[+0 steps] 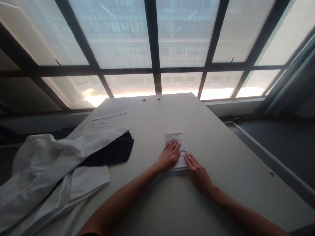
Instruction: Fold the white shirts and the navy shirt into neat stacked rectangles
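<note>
A small folded white cloth (177,140) lies near the middle of the pale table (221,154). My left hand (169,156) rests flat on the cloth's near left part, fingers stretched out and together. My right hand (197,173) lies flat at the cloth's near right edge, its fingertips touching the cloth. Neither hand grips anything.
A heap of white garments (56,164) spreads over the table's left side and hangs off its edge, with a dark cloth (115,151) between them. Sheets of paper (109,113) lie at the far left. Large windows (152,46) stand behind the table; the floor drops away on the right.
</note>
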`<state>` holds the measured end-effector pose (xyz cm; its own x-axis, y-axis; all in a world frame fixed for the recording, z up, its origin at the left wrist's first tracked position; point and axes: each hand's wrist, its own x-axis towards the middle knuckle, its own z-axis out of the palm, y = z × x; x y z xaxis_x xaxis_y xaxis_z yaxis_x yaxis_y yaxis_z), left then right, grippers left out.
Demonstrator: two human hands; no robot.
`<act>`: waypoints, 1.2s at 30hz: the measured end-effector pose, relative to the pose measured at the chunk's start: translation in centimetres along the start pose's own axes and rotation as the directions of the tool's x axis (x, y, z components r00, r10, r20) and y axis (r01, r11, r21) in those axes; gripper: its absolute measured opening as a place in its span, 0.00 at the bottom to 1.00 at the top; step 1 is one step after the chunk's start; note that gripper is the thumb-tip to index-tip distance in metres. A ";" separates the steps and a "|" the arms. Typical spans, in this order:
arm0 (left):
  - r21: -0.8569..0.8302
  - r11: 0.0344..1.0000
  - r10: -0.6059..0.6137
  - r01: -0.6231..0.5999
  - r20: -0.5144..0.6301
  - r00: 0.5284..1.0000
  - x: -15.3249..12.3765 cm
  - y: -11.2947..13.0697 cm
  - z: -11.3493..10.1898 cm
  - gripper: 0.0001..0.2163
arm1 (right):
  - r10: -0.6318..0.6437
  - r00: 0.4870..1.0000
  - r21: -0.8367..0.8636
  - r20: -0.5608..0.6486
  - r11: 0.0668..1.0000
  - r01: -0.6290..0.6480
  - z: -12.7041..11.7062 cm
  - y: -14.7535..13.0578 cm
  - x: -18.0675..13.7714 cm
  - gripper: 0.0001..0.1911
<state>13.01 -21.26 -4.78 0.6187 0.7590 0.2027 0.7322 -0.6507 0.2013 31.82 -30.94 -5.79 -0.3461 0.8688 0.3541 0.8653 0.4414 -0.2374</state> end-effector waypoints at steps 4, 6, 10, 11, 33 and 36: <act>0.052 0.999 0.003 -0.006 0.050 0.999 0.6 0.2 -0.4 0.26 | -0.036 0.999 -0.093 0.021 0.995 0.038 -0.2 0.8 -0.3 0.38; 0.060 0.996 0.054 -0.059 0.080 0.995 1.9 0.1 -1.0 0.26 | -0.071 0.997 -0.097 0.033 0.993 0.074 -0.7 1.8 -0.2 0.38; 0.047 0.984 0.166 -0.174 0.133 0.977 5.8 -1.3 -1.7 0.24 | -0.160 0.985 -0.096 0.067 0.982 0.166 -2.1 5.2 0.1 0.38; 0.034 0.987 0.147 -0.155 0.165 0.975 6.7 -1.8 -1.7 0.24 | -0.170 0.983 -0.105 0.072 0.979 0.177 -2.4 6.2 0.1 0.37; -0.110 0.979 -0.184 0.174 -0.088 0.979 5.7 -2.8 -3.4 0.20 | 0.517 0.823 0.218 -0.238 0.854 -0.473 -2.9 12.6 6.6 0.21; -0.028 0.993 0.112 -0.112 -0.002 0.994 6.4 1.8 -0.8 0.24 | 0.425 0.875 0.182 -0.231 0.903 -0.390 -1.7 7.7 8.8 0.24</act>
<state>18.05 -17.60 -2.36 0.6960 0.6815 0.2260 0.6504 -0.7318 0.2038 36.08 -20.30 -2.95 0.1483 0.8964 0.4176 0.8500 0.1003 -0.5171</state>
